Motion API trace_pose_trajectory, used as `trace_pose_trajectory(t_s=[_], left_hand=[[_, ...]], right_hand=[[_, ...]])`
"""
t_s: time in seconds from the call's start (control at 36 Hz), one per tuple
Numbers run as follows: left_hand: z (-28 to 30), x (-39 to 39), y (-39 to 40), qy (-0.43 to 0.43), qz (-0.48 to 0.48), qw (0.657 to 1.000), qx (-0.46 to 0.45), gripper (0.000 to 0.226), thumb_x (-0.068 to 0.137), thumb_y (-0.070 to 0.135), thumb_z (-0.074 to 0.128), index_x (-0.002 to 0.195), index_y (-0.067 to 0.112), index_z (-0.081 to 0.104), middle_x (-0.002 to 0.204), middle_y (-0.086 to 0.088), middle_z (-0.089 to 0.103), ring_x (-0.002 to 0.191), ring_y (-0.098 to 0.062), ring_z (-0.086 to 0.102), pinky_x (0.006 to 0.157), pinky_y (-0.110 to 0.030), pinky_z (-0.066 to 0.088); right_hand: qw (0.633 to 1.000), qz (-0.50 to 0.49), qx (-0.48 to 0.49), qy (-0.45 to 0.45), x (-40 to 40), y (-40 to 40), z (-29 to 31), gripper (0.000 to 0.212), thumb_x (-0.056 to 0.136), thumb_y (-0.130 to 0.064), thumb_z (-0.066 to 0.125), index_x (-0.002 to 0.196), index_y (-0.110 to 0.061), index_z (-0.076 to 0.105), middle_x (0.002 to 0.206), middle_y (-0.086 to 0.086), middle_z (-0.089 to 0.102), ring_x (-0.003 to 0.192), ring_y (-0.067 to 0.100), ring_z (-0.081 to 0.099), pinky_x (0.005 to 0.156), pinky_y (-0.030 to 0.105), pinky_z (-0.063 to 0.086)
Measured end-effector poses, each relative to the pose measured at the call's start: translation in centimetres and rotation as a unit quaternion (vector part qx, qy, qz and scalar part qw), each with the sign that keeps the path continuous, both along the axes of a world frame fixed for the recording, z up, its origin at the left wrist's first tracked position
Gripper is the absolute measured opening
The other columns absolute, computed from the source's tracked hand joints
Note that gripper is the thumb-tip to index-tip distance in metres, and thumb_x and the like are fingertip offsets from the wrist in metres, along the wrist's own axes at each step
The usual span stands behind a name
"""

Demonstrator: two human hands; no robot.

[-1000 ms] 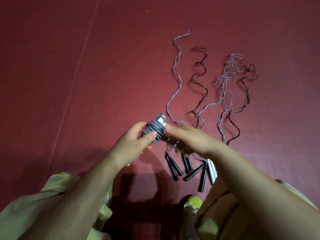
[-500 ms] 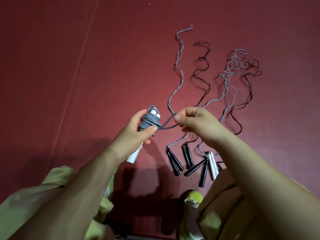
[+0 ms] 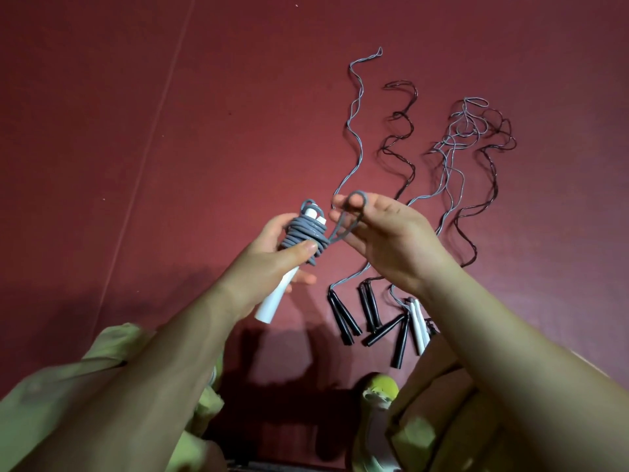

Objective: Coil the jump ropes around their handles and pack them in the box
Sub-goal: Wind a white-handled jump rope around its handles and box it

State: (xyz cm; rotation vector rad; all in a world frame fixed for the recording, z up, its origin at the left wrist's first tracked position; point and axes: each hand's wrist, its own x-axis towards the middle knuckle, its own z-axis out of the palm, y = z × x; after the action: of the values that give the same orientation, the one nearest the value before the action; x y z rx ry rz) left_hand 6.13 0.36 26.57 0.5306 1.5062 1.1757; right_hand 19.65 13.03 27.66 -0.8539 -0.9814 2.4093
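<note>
My left hand [image 3: 272, 253] grips a pair of white handles [image 3: 272, 298] with grey rope coiled round their upper part [image 3: 304, 233]; the thumb presses on the coil. My right hand [image 3: 391, 240] holds the last loop of that grey rope [image 3: 354, 202] just right of the coil, the loop wrapped over its fingertips. Several uncoiled jump ropes lie on the dark red floor behind: a grey rope [image 3: 354, 137], a black rope [image 3: 401, 144], and a tangled grey and black bunch [image 3: 469, 131]. Their black handles [image 3: 343, 315] and white handles [image 3: 417, 321] lie near my right forearm. No box is in view.
The dark red floor [image 3: 170, 131] spreads out to the left with a thin seam line [image 3: 156, 114] running diagonally. My knees in light green cloth [image 3: 112, 349] and a yellow-green shoe [image 3: 379, 390] fill the bottom of the view.
My right hand has pulled the rope's tail away from the coil and now holds it as a small loop over its fingers. The left hand has kept its hold on the handles.
</note>
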Motion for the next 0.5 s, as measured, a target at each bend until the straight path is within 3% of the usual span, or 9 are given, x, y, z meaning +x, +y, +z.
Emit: trace_pose_trajectory(t_s=[0.08,0.17,0.22,0.28,0.36,0.5], left_hand=[[-0.1,0.4,0.0,0.032,-0.001,0.999,0.002,0.033,0.090,0.003,0.060,0.102,0.030,0.045,0.099,-0.003,0.058,0.071,-0.019,0.062,0.045,-0.016,0.045],[-1.2,0.4,-0.2,0.106,-0.026,0.994,0.009,0.039,0.079,0.017,0.075,0.101,0.033,0.047,0.099,0.002,0.061,0.077,-0.020,0.065,0.074,-0.032,0.056],[-1.6,0.3,-0.3,0.139,-0.046,0.989,0.001,0.049,0.061,0.041,0.075,0.102,0.037,0.048,0.098,0.009,0.063,0.087,-0.019,0.065,0.085,-0.035,0.051],[-1.9,0.3,-0.3,0.159,-0.056,0.986,0.002,0.057,0.054,0.050,0.071,0.104,0.038,0.047,0.102,0.012,0.063,0.094,-0.014,0.063,0.090,-0.032,0.049],[-2.1,0.5,-0.4,0.198,-0.069,0.978,0.005,0.063,0.055,0.049,0.072,0.110,0.035,0.045,0.106,0.012,0.061,0.099,-0.012,0.061,0.091,-0.032,0.047],[-1.8,0.5,-0.5,0.224,-0.078,0.971,-0.005,0.062,0.061,0.043,0.071,0.116,0.032,0.045,0.107,0.015,0.061,0.099,-0.010,0.061,0.091,-0.031,0.048]], right_hand=[[0.989,0.039,0.126,-0.063,-0.2,-0.8,-0.4,0.009,0.083,-0.005,0.059,0.091,-0.008,0.063,0.088,0.002,0.071,0.083,0.014,0.066,0.089,0.030,0.053],[0.953,0.076,0.245,-0.163,0.0,-1.0,-0.6,0.019,0.092,0.001,0.055,0.092,-0.014,0.067,0.087,0.003,0.069,0.084,0.014,0.063,0.085,0.028,0.052],[0.944,0.072,0.267,-0.182,0.1,-0.9,-0.5,0.020,0.092,0.002,0.055,0.090,-0.013,0.067,0.088,0.009,0.069,0.086,0.019,0.061,0.084,0.032,0.051],[0.943,0.060,0.272,-0.181,0.1,-0.7,-0.4,0.019,0.089,0.005,0.059,0.087,-0.013,0.064,0.080,0.008,0.068,0.078,0.019,0.060,0.079,0.034,0.049],[0.949,0.054,0.257,-0.174,0.1,-0.5,-0.6,0.027,0.085,0.012,0.060,0.089,-0.014,0.054,0.062,-0.008,0.067,0.062,0.004,0.062,0.069,0.020,0.049],[0.941,0.051,0.274,-0.190,0.1,-0.6,-0.7,0.023,0.086,0.008,0.062,0.085,-0.015,0.060,0.065,-0.007,0.066,0.063,0.003,0.062,0.067,0.016,0.049]])
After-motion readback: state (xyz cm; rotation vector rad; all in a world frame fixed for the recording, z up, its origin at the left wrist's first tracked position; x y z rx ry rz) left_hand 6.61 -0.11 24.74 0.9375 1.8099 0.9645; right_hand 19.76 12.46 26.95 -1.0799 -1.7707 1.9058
